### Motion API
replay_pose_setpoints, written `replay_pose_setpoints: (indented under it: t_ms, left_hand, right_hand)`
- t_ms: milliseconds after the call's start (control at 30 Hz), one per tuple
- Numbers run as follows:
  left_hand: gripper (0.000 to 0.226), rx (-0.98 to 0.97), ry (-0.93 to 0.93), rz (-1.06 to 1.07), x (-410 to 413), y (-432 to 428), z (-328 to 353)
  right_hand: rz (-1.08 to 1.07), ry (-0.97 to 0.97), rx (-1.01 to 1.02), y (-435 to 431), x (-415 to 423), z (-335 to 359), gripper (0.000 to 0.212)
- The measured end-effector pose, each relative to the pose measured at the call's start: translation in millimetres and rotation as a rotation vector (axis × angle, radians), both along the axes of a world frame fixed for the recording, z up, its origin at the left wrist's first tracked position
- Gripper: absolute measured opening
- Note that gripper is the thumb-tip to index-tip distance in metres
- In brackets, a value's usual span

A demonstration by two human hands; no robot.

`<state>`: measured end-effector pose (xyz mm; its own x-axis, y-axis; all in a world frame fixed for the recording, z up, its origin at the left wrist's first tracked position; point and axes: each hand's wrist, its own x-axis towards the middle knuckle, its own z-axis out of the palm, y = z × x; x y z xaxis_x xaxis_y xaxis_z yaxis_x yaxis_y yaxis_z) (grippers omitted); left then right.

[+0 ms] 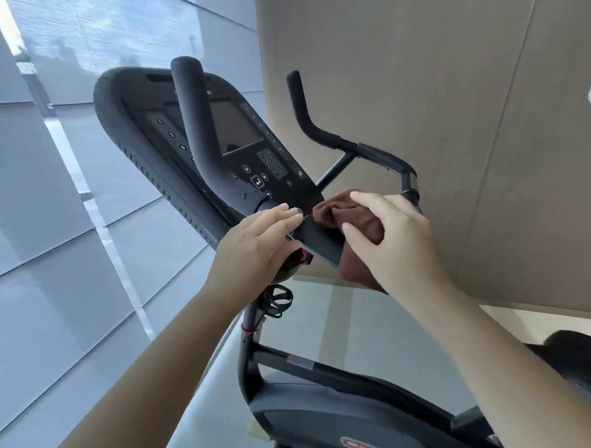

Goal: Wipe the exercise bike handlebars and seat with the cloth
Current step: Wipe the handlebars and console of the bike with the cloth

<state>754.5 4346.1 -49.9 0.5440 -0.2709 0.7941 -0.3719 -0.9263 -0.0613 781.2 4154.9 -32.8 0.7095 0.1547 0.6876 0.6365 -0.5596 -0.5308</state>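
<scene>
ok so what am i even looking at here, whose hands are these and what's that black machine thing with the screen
This is a single picture from a wide-angle camera worn on a person's head, looking forward and down, so the two bare arms reaching in from the bottom are the wearer's own. The wide lens bends and tilts the room.

The black machine is an exercise bike. Its console has a dark screen and keypad, and the curved handlebars rise on either side of it. Part of the seat shows at the lower right.

The right hand grips a brown cloth bunched against the middle of the handlebars, near the console's lower edge. The left hand rests on the bar beside it, fingers flat; it may hold something small underneath, but that is too hidden to tell.
</scene>
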Motion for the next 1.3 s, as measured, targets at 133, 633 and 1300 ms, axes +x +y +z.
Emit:
replay_pose_setpoints:
  t_ms: [133,633,1300]
  left_hand:
    - [0.028,-0.012,0.011,-0.024,1.3,5.0,-1.7]
    - [0.030,0.041,-0.079,-0.064,15.6,8.6,-9.5]
    - [0.028,0.033,-0.081,0.008,8.0,2.9,-6.8]
  right_hand:
    - [-0.208,0.000,-0.122,28.3,-6.3,-0.9,0.044]
    - [-0.315,-0.137,-0.293,41.8,-19.8,-15.0,0.041]
    - [-0.169,-0.126,-0.205,-9.7,-25.7,-27.0,0.025]
